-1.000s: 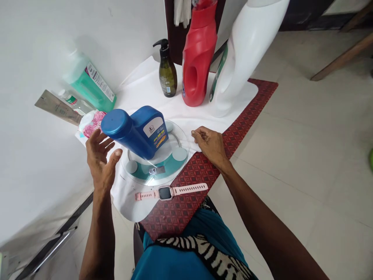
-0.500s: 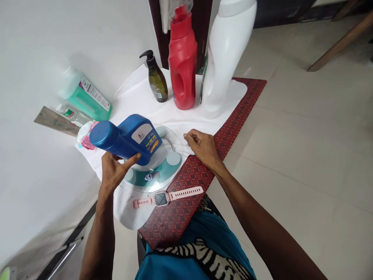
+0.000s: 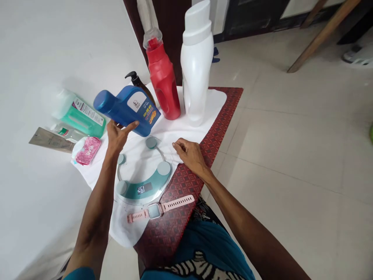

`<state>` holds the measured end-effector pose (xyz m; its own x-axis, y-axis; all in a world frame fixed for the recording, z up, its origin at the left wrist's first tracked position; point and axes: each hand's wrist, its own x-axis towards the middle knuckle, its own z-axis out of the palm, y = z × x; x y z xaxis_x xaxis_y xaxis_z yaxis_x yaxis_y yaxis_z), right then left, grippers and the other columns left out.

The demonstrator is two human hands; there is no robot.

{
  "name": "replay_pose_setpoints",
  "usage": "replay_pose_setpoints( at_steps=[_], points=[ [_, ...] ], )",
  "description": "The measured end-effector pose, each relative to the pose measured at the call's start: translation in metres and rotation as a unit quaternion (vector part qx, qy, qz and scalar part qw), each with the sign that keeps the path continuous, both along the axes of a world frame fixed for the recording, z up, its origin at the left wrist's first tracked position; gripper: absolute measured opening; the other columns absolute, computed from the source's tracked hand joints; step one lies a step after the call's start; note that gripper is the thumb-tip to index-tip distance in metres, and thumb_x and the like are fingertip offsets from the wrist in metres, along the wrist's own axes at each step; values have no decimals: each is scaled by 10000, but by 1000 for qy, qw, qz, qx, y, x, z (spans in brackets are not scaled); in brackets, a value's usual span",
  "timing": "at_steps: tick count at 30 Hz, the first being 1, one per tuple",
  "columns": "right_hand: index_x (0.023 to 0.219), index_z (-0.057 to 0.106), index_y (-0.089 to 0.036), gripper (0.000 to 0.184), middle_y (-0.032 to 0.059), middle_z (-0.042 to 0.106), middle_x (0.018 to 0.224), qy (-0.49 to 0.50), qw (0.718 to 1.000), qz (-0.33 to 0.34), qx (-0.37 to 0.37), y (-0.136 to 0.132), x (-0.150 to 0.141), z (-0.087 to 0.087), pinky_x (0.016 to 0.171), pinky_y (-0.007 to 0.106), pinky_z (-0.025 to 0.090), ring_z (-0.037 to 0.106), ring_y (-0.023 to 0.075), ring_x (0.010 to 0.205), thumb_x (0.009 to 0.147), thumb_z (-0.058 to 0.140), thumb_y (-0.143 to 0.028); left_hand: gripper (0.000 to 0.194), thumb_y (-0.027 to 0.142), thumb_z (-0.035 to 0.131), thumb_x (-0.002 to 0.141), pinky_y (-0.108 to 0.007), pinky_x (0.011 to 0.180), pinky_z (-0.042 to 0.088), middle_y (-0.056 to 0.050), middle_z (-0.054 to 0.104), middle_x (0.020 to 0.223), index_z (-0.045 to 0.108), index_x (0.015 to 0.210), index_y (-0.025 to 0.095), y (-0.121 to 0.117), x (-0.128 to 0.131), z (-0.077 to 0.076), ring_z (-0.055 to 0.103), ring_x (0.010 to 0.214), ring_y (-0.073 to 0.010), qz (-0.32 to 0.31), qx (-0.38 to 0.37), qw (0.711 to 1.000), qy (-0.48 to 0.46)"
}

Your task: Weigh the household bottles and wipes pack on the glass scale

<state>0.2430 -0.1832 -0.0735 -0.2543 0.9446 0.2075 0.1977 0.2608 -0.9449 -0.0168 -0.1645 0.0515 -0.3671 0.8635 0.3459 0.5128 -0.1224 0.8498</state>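
Note:
My left hand grips a blue bottle with a round blue cap, its thumb across the near side and the other fingers hidden behind. The bottle is tilted and raised over the far part of a round glass scale, apart from it. Digits glow on the scale's small display. My right hand rests at the table's right side, fingers curled together beside the scale; whether anything is pinched in them cannot be seen. A pink-strapped smartwatch lies just in front of the scale.
Behind stand a red bottle, a white bottle and a pump bottle, partly hidden. To the left are a green jug, a pink packet, a clear bottle and a brown tube. A red patterned tabletop shows below white cloth.
My left hand has lifted the blue bottle up and away from the scale, uncovering more of its glass. My right hand stays curled near the table edge. The view has shifted.

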Motion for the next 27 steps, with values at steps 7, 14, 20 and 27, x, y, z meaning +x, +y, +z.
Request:
replay_pose_setpoints(
  at_steps=[7,14,20,27],
  points=[
    [732,529,-252,331,-22,548,613,-4,1000,4,1,2,-1,-1,636,308,351,492,160,601,995,516,-453,620,430,937,576,-407,807,614,-111,762,1075,683,1075,163,59,-1,-29,739,914,-288,4,-40,998,42],
    [716,513,-251,354,-30,521,612,-2,1000,-2,-3,1,-1,-1,629,304,353,475,150,589,996,528,-467,634,426,911,594,-399,753,587,-115,757,1105,675,1121,164,77,-12,-41,720,876,-285,18,-66,997,42],
    [719,555,-250,367,-24,541,598,-19,1000,-4,-12,-2,1,-1,591,301,348,456,153,566,992,558,-496,656,343,900,676,-456,954,601,-142,732,1190,631,1240,146,81,-18,-50,726,1071,-313,-33,-61,997,31],
    [728,603,-249,398,-16,593,603,-31,999,-9,5,-4,4,-4,582,305,368,480,159,549,989,581,-550,786,451,946,794,-432,934,608,-214,636,1440,536,1409,184,34,-46,-41,709,1160,-315,25,-12,998,47]
  ],
)
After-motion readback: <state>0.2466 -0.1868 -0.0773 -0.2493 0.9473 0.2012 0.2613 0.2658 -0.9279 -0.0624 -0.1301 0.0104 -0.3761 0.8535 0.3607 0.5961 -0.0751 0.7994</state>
